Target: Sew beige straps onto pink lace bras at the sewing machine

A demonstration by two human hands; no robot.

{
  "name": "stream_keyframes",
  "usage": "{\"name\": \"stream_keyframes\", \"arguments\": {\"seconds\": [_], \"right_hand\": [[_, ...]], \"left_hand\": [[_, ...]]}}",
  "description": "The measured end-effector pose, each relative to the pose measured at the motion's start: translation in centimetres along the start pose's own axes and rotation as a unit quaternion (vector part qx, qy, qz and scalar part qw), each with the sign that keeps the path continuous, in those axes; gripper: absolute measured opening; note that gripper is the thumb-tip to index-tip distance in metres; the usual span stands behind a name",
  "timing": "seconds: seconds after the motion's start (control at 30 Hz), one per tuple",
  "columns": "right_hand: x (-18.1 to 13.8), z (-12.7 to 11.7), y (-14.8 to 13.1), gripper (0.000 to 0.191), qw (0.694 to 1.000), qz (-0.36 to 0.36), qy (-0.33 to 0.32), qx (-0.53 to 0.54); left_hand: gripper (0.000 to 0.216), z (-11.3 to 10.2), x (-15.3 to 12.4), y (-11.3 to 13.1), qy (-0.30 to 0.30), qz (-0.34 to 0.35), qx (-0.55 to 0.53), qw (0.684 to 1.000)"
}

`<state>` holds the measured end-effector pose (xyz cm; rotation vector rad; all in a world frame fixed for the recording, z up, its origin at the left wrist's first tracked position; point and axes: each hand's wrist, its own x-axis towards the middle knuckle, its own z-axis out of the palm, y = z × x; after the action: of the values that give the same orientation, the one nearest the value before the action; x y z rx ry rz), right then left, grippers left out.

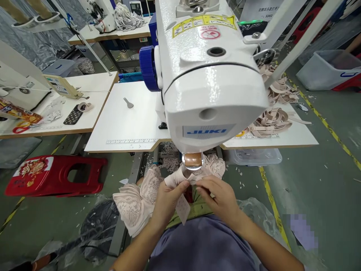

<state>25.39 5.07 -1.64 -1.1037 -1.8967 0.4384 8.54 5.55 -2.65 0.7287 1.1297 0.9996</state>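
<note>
A white JUKI sewing machine [208, 71] fills the upper middle of the view, its roller head [193, 160] hanging just above my hands. My left hand [166, 201] is closed, pinching a pale pink lace garment [135, 201] that drapes down to the left. My right hand [221, 197] is closed on the same lace piece from the right, thumb and fingers pressed together. Both hands hold the fabric edge right under the roller head. A small light tag [183, 209] hangs from the fabric between my hands.
The white machine table [126, 124] carries a pile of beige elastic strips [272, 116] at the right. A red plastic stool [55, 175] lies on the floor at left. A second table [84, 90] stands at left, and a grey bin [327, 69] at far right.
</note>
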Motion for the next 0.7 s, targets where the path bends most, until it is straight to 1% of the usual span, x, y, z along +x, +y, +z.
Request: {"name": "stream_keyframes", "arguments": {"seconds": [0.07, 0.13, 0.27, 0.43, 0.5, 0.6, 0.7], "right_hand": [[-0.3, 0.7, 0.1, 0.013, 1.000, 0.005, 0.003, -0.007], [-0.4, 1.1, 0.4, 0.013, 1.000, 0.025, 0.001, -0.010], [-0.6, 1.4, 0.8, 0.012, 0.998, 0.064, 0.004, -0.016], [-0.8, 1.1, 1.1, 0.010, 0.996, 0.090, -0.001, 0.012], [-0.6, 0.7, 1.2, 0.008, 0.993, 0.104, -0.026, 0.045], [0.1, -0.2, 1.3, 0.010, 0.983, 0.132, -0.088, 0.099], [0.8, -0.9, 1.2, 0.012, 0.975, 0.131, -0.132, 0.119]], "left_hand": [[0.025, 0.2, -0.2, -0.2, -0.001, -0.003, -0.006, 1.000], [0.026, 0.4, -0.4, -0.4, -0.002, -0.005, 0.008, 1.000], [0.031, 0.8, -0.8, -0.8, 0.015, 0.002, 0.042, 0.999], [0.027, 1.3, -1.1, -0.4, 0.023, 0.046, 0.104, 0.993], [0.025, 1.4, -1.2, -0.1, 0.022, 0.070, 0.132, 0.989], [0.021, 1.4, -1.3, 0.1, 0.014, 0.099, 0.161, 0.982], [0.016, 1.2, -1.4, 0.2, -0.007, 0.106, 0.175, 0.979]]}}
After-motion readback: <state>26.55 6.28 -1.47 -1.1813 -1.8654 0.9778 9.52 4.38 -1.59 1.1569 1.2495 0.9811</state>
